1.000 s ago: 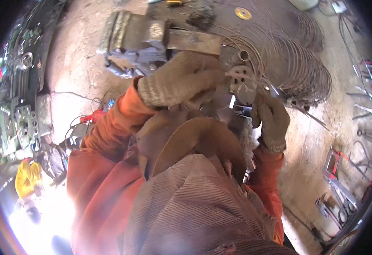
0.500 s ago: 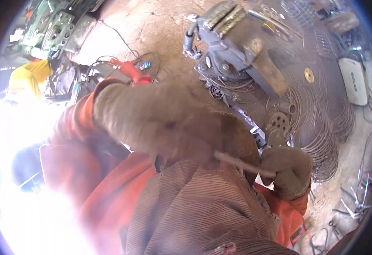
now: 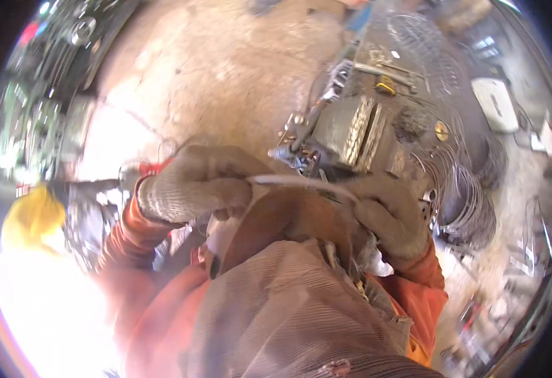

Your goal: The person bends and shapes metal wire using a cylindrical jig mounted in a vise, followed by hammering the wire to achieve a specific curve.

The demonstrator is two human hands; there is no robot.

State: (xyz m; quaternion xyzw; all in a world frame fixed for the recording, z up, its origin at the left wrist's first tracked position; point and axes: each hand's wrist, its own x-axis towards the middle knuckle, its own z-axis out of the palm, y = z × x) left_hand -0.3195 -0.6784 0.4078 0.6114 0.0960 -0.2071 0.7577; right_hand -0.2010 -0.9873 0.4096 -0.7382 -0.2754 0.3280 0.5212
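A thin, pale, slightly bent rod (image 3: 301, 181) spans the gap between my gloved hands, above my lap. At its left end, my left hand (image 3: 203, 183) has its fingers closed, with the rod coming out by the fingertips. My right hand (image 3: 392, 214) is curled around the other end, its glove partly smeared by motion. Both gloves are brownish-grey knit, with orange sleeves behind them. Below the rod, a brown leather-like piece (image 3: 295, 223) and a ribbed brown cloth (image 3: 288, 302) cover my lap.
Ahead stands a grey metal machine (image 3: 342, 129) with ridged plates. Right of it lie coiled wires (image 3: 471, 208), a yellow disc (image 3: 441, 131) and a white box (image 3: 494, 104). A yellow thing (image 3: 33, 217) and dark machinery (image 3: 43, 107) are at left, beside strong glare.
My hands have moved apart and forward, and the rod now stretches between both instead of pointing from my right hand toward my lap. The whole view has shifted.
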